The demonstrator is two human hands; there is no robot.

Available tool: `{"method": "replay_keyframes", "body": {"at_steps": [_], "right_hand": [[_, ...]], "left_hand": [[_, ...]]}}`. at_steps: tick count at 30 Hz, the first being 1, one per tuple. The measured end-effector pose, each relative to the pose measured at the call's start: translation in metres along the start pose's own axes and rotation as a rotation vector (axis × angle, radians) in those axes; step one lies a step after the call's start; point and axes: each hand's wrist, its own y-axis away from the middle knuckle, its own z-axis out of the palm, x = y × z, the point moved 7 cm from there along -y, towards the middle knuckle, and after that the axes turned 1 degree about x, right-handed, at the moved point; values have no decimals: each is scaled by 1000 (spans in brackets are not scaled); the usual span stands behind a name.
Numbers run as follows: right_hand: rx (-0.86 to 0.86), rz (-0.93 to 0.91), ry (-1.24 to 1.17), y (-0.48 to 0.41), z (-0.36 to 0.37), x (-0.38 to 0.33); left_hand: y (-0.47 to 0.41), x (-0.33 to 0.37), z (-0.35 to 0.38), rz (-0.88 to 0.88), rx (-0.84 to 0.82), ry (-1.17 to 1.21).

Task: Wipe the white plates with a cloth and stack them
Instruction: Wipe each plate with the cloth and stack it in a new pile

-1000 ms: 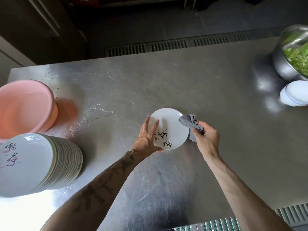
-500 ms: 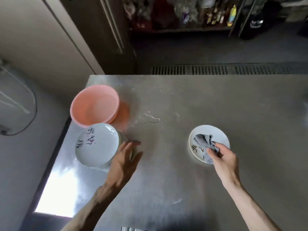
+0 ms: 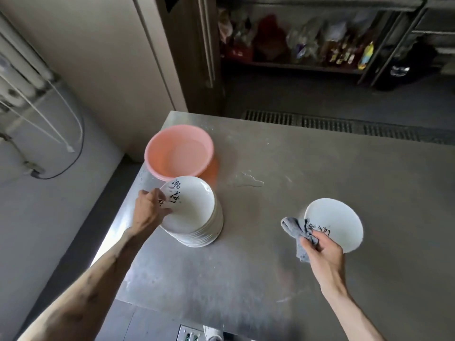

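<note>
Behind the plate stack [image 3: 197,215] stands a pink basin [image 3: 178,153].

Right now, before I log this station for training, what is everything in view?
Table: one, steel grey, under everything.
Basin: one, pink, far left corner of table.
Stack: one pile of plates, white, in front of basin.
Top plate: one, white with black script, on stack.
Loose plate: one, white with script, right of stack.
Cloth: one, grey, left of loose plate.
Puddle: one, clear, right of basin.
Grate: one, dark, floor beyond table.
Shelf: one, dark, far back, goods blurred.
Left hand: one, grips top plate's left rim.
Right hand: one, holds cloth, at loose plate's near rim.
</note>
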Motion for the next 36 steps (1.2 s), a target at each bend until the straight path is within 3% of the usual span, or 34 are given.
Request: {"method": "replay_keyframes", "body": {"at_steps": [4, 13, 16, 20, 25, 29, 33, 36], "right_hand": [[21, 49, 5, 11, 1, 2], [79, 77, -56, 28, -5, -5], [82, 75, -78, 32, -8, -10], [74, 43, -100, 34, -11, -18], [100, -10, -84, 37, -15, -21], [114, 47, -37, 42, -8, -2], [104, 61, 125, 50, 11, 27], [114, 62, 276, 53, 26, 45]], "left_hand": [[-6, -11, -2, -80, -48, 101], [20, -12, -9, -186, 65, 374], [31, -8, -12, -247, 8, 517], [57, 26, -2, -133, -70, 614], [97, 78, 64, 42, -160, 555], [131, 86, 148, 8, -271, 551], [149, 70, 202, -54, -300, 550], [153, 62, 224, -5, -290, 501]]}}
